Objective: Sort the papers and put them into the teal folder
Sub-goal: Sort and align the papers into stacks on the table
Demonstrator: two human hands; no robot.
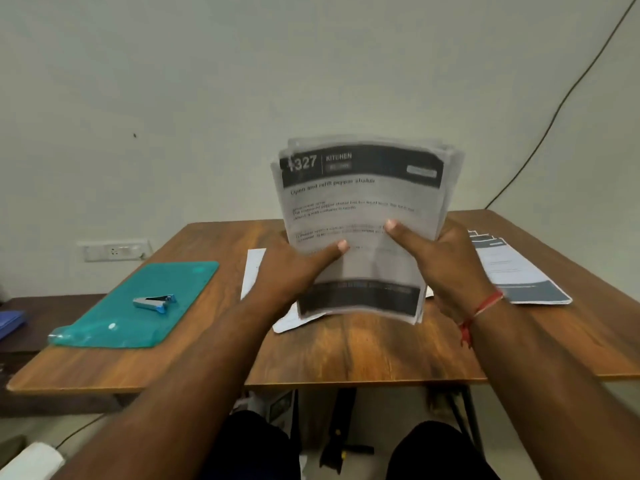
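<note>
I hold a stack of printed papers [360,209] upright above the middle of the wooden table [346,351]. The front sheet has a dark header reading "KITCHEN". My left hand [294,268] grips the stack's left edge, thumb pressed on the front sheet. My right hand [446,265] grips the right edge the same way. The teal folder [104,323] lies flat and closed on the table's left side, away from both hands. More papers [519,271] lie on the table at the right, and a white sheet [252,271] lies partly hidden behind the stack.
A small metal staple remover [154,302] sits on top of the teal folder. A wall socket [114,250] is behind the table at the left. A black cable [571,91] runs down the wall at the right. My knees show below the table's front edge.
</note>
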